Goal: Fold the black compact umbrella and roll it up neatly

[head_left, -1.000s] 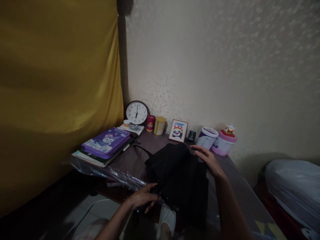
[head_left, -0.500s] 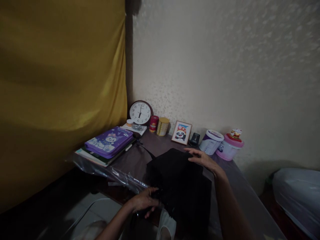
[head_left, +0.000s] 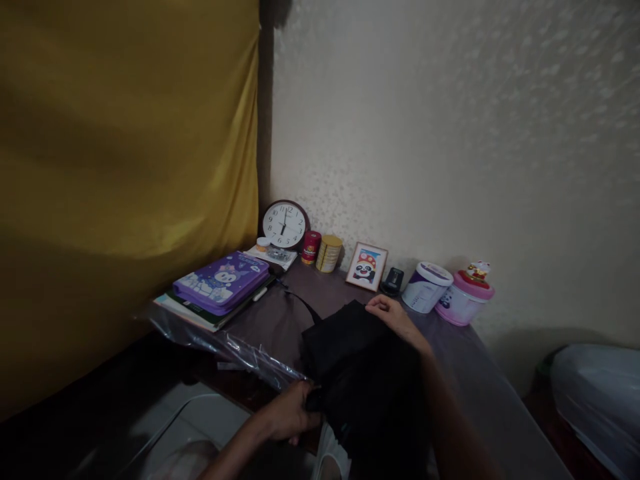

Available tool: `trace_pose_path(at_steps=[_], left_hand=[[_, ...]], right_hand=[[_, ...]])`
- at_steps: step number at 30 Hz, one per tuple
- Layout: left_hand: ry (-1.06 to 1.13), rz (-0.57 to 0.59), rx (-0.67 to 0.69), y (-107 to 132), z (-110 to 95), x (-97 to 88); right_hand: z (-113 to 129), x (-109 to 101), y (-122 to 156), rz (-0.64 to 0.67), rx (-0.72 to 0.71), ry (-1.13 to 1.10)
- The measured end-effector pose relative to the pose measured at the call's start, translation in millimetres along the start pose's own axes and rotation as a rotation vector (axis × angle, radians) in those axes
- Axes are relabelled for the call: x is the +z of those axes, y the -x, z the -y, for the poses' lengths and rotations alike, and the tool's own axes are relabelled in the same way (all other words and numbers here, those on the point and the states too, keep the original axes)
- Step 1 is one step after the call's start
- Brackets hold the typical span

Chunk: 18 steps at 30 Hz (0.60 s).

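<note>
A black fabric bag (head_left: 370,373) with a thin strap rests over the near part of the table; the darkness hides its details. My left hand (head_left: 293,410) is closed on a dark part at the bag's lower left edge, its fingertips partly out of sight. At the top right corner of the bag, the bent fingers of my right hand (head_left: 395,320) pinch the fabric. The strap (head_left: 303,303) runs from the bag's upper left toward the books.
On the table (head_left: 480,393), a purple case (head_left: 223,283) tops some books at left. Along the wall stand a clock (head_left: 286,225), a red can (head_left: 311,248), a yellow tin (head_left: 329,255), a panda picture (head_left: 367,267), a black stapler-like object (head_left: 392,281) and two tubs (head_left: 427,288).
My right hand has come down onto the bag's top corner and its fingers have closed there. My left hand has tightened round the lower left edge. The bag has shifted slightly.
</note>
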<state>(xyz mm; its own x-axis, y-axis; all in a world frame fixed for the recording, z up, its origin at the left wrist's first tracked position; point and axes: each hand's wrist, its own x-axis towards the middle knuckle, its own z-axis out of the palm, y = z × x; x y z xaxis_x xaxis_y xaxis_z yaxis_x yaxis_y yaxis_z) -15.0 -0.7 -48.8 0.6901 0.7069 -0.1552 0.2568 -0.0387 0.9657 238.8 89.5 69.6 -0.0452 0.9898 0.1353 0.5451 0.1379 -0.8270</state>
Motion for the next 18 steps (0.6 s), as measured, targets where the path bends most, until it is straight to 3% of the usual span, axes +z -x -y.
trace_pose_path(at_steps=[5, 9, 14, 18], left_hand=[[-0.224, -0.051, 0.027, 5.1, -10.3, 1.1], [-0.47, -0.204, 0.155, 6.0, -17.0, 0.7], [-0.721, -0.31, 0.001, 5.6, -9.4, 1.1], [-0.818, -0.337, -0.03, 5.3, -3.8, 1.2]], right_hand=[[-16.4, 2.5, -1.4, -0.028, 0.008, -0.007], [-26.5, -0.4, -1.8, -0.05, 0.017, 0.077], [-26.6, -5.6, 4.3, -0.083, -0.003, 0.109], [-26.4, -7.2, 7.6, -0.123, -0.017, 0.09]])
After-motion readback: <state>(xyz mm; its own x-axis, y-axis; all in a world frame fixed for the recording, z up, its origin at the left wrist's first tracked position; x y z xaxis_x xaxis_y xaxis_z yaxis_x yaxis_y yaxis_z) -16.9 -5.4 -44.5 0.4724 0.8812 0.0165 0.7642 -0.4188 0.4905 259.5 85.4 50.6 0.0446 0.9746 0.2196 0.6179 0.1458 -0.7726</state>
